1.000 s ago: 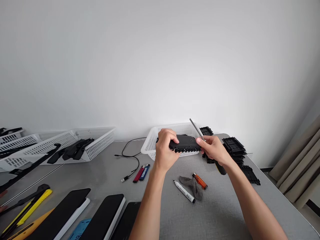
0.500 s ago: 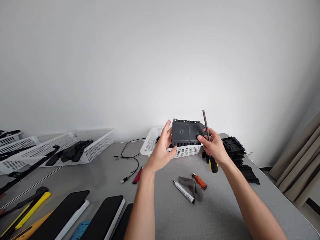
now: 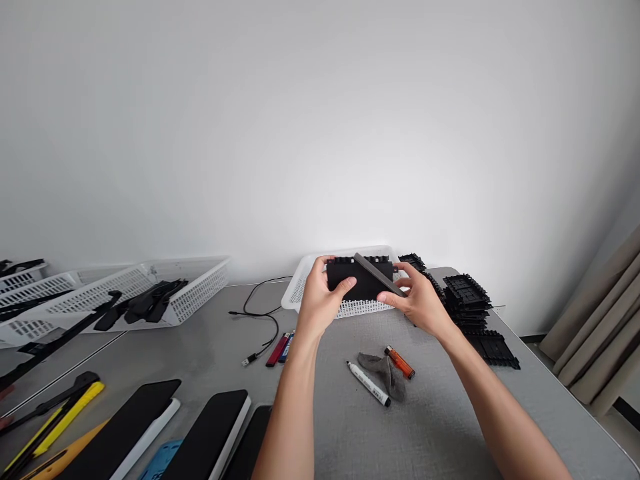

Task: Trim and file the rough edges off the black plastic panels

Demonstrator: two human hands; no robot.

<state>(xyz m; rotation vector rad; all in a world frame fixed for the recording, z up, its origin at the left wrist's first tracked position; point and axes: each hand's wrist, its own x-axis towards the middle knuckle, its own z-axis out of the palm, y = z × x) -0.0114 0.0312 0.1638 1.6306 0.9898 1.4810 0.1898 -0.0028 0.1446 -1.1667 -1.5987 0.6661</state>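
My left hand [image 3: 323,298] is closed around the left end of a black plastic part [image 3: 367,288], thumb on its smooth face. The part has a row of ridged, notched shapes along its upper edge and is held above a white basket [image 3: 296,288]. My right hand [image 3: 421,300] pinches a grey flat file [image 3: 376,272], its blade slanting across the face of the part. Fingers of the same hand reach behind the part's right end. The file's handle is hidden by my right hand.
Stacked black plastic parts [image 3: 467,297] stand at right. A marker [image 3: 369,384], grey cloth [image 3: 383,367] and orange lighter [image 3: 400,363] lie in front. At left are a cable [image 3: 277,327], white baskets [image 3: 200,287], yellow cutter [image 3: 70,417], phone-like slabs [image 3: 207,433] and another person's fingers [image 3: 6,393].
The black part has moved left and slightly down and has been turned, so another face shows. The file has swung from upright to slanting across it.
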